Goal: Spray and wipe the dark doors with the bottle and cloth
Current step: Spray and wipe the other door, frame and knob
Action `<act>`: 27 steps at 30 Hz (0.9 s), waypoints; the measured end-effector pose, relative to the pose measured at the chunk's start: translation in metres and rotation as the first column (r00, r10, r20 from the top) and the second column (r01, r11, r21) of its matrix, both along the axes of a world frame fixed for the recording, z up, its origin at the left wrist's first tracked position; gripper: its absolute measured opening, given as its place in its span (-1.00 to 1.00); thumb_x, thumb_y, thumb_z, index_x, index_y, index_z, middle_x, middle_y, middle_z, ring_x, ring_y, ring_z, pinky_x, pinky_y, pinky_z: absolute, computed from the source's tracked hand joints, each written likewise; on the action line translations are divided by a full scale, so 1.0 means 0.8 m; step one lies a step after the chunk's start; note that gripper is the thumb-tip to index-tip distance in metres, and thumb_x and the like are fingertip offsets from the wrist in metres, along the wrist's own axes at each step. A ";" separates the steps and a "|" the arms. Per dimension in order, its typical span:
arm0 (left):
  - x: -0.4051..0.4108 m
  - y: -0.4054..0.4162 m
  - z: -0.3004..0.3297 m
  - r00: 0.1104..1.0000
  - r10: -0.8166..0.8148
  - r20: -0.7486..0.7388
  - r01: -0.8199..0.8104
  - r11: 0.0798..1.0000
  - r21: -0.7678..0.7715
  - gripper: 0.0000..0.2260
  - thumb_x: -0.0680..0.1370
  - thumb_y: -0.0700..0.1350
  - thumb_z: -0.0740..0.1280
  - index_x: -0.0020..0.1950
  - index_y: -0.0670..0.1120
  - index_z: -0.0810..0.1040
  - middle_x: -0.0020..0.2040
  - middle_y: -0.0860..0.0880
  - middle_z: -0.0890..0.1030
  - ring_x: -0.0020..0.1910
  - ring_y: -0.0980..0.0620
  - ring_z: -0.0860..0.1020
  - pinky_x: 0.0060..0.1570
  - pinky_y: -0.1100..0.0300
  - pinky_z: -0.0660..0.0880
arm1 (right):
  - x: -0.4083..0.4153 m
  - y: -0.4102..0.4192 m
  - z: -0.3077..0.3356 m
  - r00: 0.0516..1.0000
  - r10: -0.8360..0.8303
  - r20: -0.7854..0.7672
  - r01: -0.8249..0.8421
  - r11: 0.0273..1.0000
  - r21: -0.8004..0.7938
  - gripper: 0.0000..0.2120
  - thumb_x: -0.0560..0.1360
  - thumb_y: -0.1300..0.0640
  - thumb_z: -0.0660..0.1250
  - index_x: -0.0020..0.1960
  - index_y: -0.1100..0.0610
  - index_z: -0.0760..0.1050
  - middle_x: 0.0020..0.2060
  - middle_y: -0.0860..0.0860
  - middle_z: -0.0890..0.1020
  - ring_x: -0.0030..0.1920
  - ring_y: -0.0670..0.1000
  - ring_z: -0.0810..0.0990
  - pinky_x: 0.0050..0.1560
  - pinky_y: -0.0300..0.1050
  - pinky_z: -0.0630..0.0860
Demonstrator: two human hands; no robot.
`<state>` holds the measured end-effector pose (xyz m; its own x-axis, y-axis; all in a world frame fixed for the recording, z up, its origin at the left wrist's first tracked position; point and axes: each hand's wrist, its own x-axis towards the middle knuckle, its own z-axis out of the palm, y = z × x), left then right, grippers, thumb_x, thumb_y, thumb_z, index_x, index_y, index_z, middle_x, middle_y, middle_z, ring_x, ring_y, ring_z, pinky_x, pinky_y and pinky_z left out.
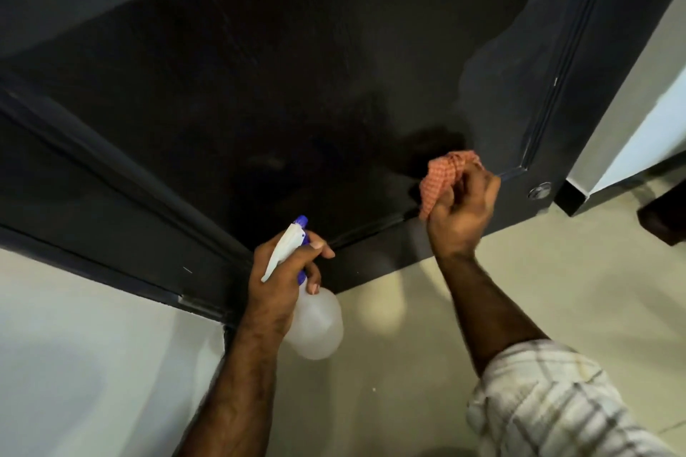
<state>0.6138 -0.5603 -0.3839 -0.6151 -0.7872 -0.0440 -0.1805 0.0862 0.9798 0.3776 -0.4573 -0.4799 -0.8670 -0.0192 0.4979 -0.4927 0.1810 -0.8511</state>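
Observation:
A dark door (278,67) fills the upper part of the head view, its lower panel glossy in the middle. My left hand (282,282) grips a clear spray bottle (319,326) with a white and blue trigger head, held just below the door's bottom rail. My right hand (464,215) holds a bunched orange checked cloth (441,178) against the lower right corner of the door's panel.
A round metal fitting (539,191) sits on the door's bottom right corner. The dark door frame (92,234) runs along the left, beside a white wall (81,364). Pale floor tiles (557,289) lie below. A dark object (664,219) stands at the far right.

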 end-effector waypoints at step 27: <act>-0.091 0.031 0.036 0.994 -0.106 -0.024 0.105 0.994 -0.040 -0.91 0.63 -0.31 0.32 -0.04 -0.27 0.60 -0.11 -0.20 0.70 -0.48 -0.05 0.46 -0.41 0.12 0.49 | -0.002 0.011 -0.013 0.867 0.117 0.484 -0.005 0.974 -0.226 -0.67 0.61 0.18 0.39 0.35 -0.03 0.55 0.19 0.04 0.60 0.19 0.05 0.64 0.21 -0.01 0.61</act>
